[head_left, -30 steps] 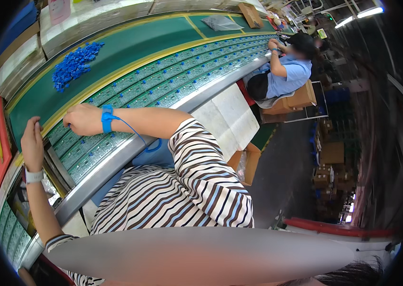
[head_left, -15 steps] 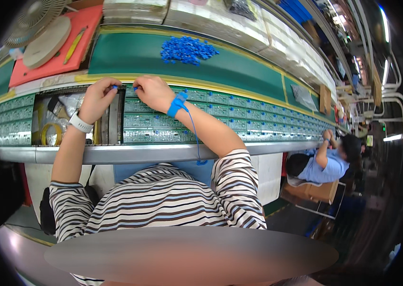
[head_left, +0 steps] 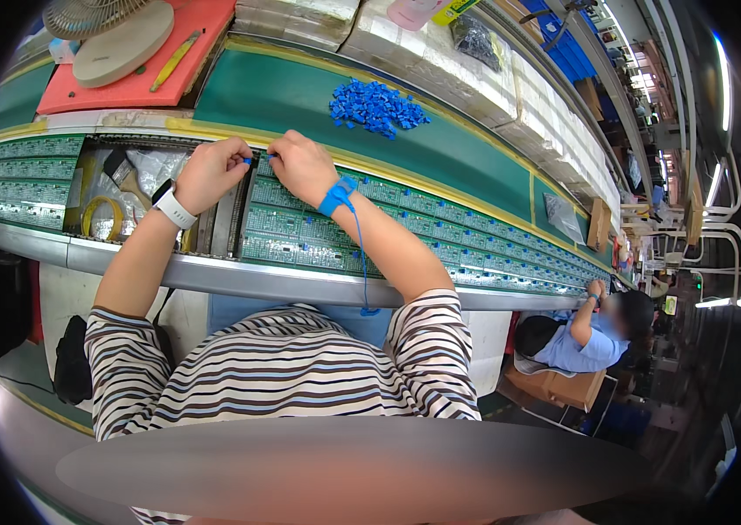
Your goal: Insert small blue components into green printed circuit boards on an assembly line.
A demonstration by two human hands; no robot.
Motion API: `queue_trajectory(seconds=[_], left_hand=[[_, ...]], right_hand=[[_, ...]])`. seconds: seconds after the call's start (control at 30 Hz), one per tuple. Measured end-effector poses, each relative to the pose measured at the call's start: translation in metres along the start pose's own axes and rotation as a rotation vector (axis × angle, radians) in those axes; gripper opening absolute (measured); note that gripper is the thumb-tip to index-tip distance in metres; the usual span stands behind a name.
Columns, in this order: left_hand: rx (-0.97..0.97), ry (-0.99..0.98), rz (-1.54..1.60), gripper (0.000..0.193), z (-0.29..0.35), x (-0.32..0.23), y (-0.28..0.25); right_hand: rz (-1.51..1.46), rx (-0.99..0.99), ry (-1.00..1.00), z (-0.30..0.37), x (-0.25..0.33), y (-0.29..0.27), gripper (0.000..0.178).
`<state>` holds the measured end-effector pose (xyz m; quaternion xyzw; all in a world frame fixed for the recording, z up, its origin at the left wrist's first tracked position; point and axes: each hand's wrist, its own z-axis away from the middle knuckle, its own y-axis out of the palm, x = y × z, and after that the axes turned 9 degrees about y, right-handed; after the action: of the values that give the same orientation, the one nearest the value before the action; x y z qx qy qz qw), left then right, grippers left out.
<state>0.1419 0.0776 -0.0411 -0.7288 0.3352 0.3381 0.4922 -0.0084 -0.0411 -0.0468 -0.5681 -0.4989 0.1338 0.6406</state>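
Observation:
My left hand (head_left: 215,178), with a white watch on its wrist, is closed in a pinch on a small blue component (head_left: 247,161). Close by on the right, my right hand (head_left: 302,168) wears a blue wrist strap (head_left: 336,195) with a coiled cord. Its fingers are pinched on another small blue component (head_left: 273,156), over the far left corner of the green circuit boards (head_left: 287,223). These boards lie in long rows on the line, and several carry blue components. Beyond the hands, a loose pile of blue components (head_left: 376,107) rests on the green mat (head_left: 252,87).
Left of the boards, a gap in the line holds a brush (head_left: 128,178) and a yellow tape roll (head_left: 102,218). A yellow cutter (head_left: 175,61) lies on a red foam sheet (head_left: 64,94). White foam blocks (head_left: 427,61) line the back. A person (head_left: 593,337) sits at the right.
The whole view has turned slightly, so the line and the pile look shifted and tilted. Both hands stay pinched near the same board corner, with little movement against it.

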Motion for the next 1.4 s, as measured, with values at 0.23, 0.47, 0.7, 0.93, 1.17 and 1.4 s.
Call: queue_trajectory(seconds=[0.23,0.47,0.7,0.93,1.17,1.4], left_hand=[[0.048,0.037,-0.097,0.015,-0.001,-0.002,0.002],[0.065,0.053,-0.073,0.013,0.001,-0.003,0.009],[0.135,0.168,-0.263,0.011,0.004,-0.001,0.015],[0.187,0.213,-0.364,0.009,0.005,0.001,0.020],[0.221,0.190,-0.390,0.009,0.005,-0.001,0.019],[0.188,0.192,-0.356,0.014,0.003,-0.014,0.017]], right_hand=[[0.092,0.027,-0.044,-0.002,0.001,-0.001,0.007],[0.122,0.003,-0.047,-0.003,0.004,-0.003,0.017],[0.453,-0.226,0.162,-0.015,-0.052,-0.032,0.014],[0.519,-0.262,0.273,-0.011,-0.076,-0.033,0.017],[0.413,-0.237,0.306,-0.010,-0.078,-0.036,0.017],[0.424,-0.286,0.238,0.002,-0.069,-0.038,0.014]])
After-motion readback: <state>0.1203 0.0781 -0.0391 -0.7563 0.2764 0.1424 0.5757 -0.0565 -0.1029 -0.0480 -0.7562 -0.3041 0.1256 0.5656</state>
